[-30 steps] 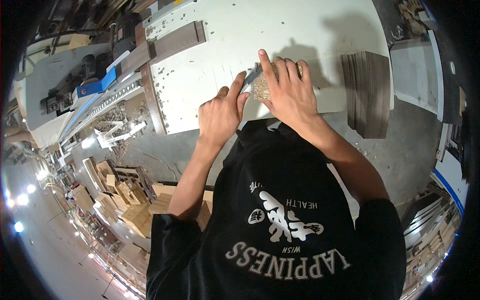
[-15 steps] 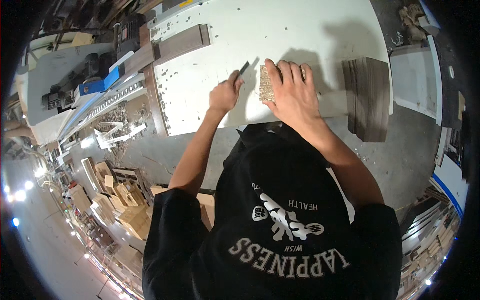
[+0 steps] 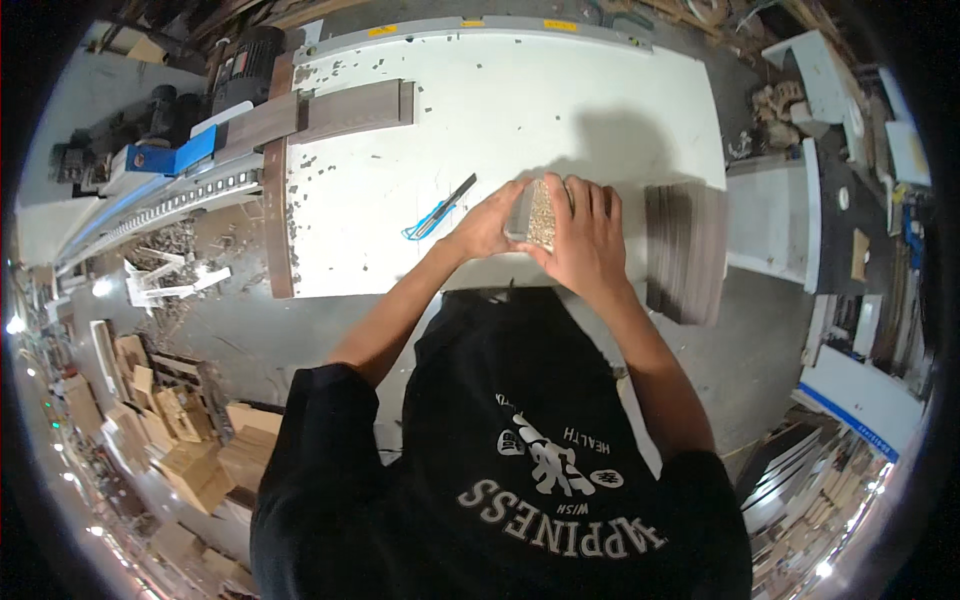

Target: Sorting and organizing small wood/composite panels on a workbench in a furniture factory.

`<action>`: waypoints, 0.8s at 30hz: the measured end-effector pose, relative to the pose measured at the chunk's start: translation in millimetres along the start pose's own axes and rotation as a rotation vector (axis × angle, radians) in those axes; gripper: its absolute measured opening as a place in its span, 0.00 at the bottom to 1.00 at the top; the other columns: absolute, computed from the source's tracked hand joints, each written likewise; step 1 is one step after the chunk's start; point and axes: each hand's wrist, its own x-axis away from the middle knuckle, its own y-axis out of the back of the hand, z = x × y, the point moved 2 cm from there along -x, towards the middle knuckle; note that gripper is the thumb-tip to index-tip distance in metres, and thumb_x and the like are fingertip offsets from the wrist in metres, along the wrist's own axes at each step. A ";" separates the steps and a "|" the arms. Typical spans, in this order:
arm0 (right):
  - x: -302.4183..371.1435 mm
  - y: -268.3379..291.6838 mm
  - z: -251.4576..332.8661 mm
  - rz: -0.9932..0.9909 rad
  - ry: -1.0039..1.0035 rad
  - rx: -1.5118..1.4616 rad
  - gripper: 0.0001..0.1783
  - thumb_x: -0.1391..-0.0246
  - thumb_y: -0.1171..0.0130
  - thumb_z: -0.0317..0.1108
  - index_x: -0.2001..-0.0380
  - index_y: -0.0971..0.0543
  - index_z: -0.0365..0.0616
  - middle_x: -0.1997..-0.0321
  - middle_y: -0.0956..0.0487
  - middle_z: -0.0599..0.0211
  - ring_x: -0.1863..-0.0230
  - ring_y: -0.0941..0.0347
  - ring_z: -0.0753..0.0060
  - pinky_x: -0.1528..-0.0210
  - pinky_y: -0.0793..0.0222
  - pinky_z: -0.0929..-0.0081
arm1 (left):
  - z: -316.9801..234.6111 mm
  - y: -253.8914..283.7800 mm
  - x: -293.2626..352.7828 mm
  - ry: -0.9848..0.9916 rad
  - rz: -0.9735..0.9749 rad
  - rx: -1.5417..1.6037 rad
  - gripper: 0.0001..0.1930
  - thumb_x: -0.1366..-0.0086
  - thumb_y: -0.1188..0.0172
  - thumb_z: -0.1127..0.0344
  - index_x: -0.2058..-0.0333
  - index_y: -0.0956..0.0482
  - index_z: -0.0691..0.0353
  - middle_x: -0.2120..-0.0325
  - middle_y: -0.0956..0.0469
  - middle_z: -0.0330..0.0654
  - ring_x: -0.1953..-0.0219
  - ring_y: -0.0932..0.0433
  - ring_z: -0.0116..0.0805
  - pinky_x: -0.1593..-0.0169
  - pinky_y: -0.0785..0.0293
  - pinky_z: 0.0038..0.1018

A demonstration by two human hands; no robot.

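Both my hands grip a small particleboard block (image 3: 541,222) just above or on the white tabletop, at its near side. Speckled chip shows on one face, and a smooth greyish side faces left. My left hand (image 3: 487,220) closes on the left side of the block. Over its right side and top curl the fingers of my right hand (image 3: 585,235), hiding part of it. A utility knife (image 3: 437,213) with blue edging on its handle lies on the table left of my left hand, dark blade pointing away. To the right stands a stack of grey-brown strips (image 3: 685,255).
Grey-brown boards (image 3: 350,110) lie at the table's far left, beside a machine rail with a blue part (image 3: 195,149). Dark chips dot the white table (image 3: 500,120). A long metal bar (image 3: 480,25) runs along the far edge. Cardboard boxes (image 3: 195,470) stand on the floor at left.
My left hand has let go of the utility knife, which now lies on the table, and has taken hold of the block. The block is now turned between both hands. The view has shifted.
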 end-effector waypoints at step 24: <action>91.6 -65.4 -102.8 0.260 -0.233 -0.372 0.54 0.54 0.13 0.43 0.25 0.27 0.43 0.17 0.39 0.38 0.18 0.43 0.31 0.18 0.42 0.48 | 19.9 -6.3 1.3 0.101 0.012 0.093 0.53 0.54 0.13 0.54 0.31 0.32 0.60 0.39 0.21 0.58 0.36 0.21 0.62 0.34 0.23 0.48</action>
